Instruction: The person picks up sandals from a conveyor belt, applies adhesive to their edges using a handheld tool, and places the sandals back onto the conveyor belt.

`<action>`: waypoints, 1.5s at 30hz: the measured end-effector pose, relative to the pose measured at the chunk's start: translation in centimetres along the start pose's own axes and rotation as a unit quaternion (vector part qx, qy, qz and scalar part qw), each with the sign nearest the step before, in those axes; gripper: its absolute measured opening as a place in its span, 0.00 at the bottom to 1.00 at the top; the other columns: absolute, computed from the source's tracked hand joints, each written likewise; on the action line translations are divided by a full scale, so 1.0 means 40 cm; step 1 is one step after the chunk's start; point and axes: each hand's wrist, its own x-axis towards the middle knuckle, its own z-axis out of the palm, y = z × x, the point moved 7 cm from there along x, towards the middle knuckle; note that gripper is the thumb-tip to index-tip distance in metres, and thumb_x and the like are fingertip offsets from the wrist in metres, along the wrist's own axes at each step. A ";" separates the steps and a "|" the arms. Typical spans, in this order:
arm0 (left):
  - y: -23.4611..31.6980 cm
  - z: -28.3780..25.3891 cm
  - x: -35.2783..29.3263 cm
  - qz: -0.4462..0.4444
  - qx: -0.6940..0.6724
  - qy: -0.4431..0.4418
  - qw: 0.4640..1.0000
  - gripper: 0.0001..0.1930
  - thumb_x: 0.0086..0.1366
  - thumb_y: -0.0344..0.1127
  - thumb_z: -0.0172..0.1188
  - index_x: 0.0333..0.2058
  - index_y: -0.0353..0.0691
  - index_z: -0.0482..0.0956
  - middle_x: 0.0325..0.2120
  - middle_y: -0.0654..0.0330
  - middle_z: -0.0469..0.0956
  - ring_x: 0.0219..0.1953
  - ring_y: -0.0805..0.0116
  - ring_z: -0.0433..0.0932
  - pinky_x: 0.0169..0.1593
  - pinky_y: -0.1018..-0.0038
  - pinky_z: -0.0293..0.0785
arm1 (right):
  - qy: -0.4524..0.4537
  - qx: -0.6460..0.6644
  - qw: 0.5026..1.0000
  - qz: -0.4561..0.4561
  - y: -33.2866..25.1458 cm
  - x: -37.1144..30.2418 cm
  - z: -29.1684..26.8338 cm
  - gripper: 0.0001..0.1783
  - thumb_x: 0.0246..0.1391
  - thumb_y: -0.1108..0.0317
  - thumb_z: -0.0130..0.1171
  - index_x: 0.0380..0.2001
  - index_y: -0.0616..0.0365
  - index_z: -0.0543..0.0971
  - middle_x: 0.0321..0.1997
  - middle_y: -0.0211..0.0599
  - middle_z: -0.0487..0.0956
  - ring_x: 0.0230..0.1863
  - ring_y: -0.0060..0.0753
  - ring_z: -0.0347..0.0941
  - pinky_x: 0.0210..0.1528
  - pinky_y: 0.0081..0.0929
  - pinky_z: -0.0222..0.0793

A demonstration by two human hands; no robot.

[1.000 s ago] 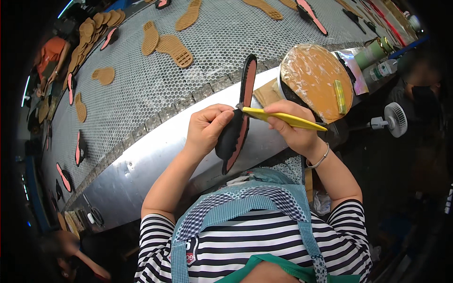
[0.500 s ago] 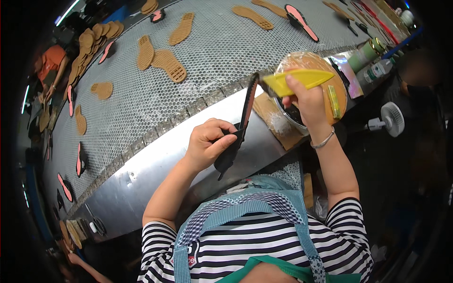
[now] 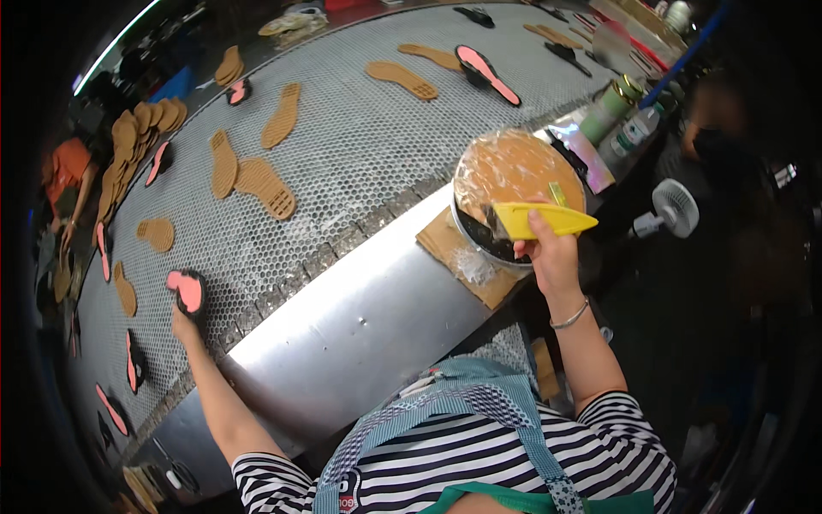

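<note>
My left hand (image 3: 182,327) is stretched far out to the left and holds a black shoe upper with a pink underside (image 3: 187,293) at the near edge of the grey mesh conveyor (image 3: 334,163). The upper hides most of those fingers. In my right hand (image 3: 552,257) is a brush with a yellow handle (image 3: 548,220), its dark bristle end at the left, over the open part of a round pot (image 3: 492,244). An orange-brown lid wrapped in clear film (image 3: 514,171) covers much of that pot, and the dark inside shows at the near left.
Tan outsoles (image 3: 265,187) and several other pink-and-black uppers (image 3: 486,73) lie across the mesh. A metal ledge (image 3: 360,317) runs along my side, with cardboard (image 3: 462,265) under the pot. At right are a bottle (image 3: 629,137) and a small fan (image 3: 675,210). Another person (image 3: 68,176) works far left.
My left hand has swung from the middle out to the left, carrying the upper to the conveyor's edge. The brush has come down and back over the pot. My view has shifted.
</note>
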 end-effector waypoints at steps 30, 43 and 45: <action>1.088 -0.097 -0.366 0.273 -0.201 -0.169 0.925 0.23 0.63 0.38 0.54 0.55 0.38 0.66 0.61 0.50 0.57 0.66 0.49 0.50 0.65 0.56 0.45 | 0.104 -0.007 0.993 -0.048 -0.068 -0.031 -0.105 0.18 0.56 0.73 0.55 0.51 0.60 0.68 0.37 0.36 0.76 0.25 0.23 0.74 0.26 0.19 0.73; 1.094 -0.104 -0.379 0.280 -0.218 -0.204 0.912 0.21 0.60 0.39 0.59 0.51 0.40 0.71 0.61 0.50 0.58 0.66 0.49 0.48 0.65 0.57 0.45 | 0.087 -0.038 0.993 -0.063 -0.069 -0.036 -0.075 0.17 0.57 0.72 0.54 0.50 0.60 0.69 0.37 0.36 0.75 0.24 0.22 0.73 0.26 0.19 0.73; 1.093 -0.094 -0.379 0.280 -0.210 -0.218 0.911 0.21 0.60 0.40 0.59 0.51 0.40 0.71 0.61 0.50 0.58 0.66 0.49 0.48 0.65 0.57 0.44 | 0.085 -0.036 0.993 -0.067 -0.063 -0.036 -0.078 0.17 0.57 0.72 0.54 0.50 0.59 0.69 0.37 0.36 0.75 0.24 0.22 0.73 0.26 0.19 0.73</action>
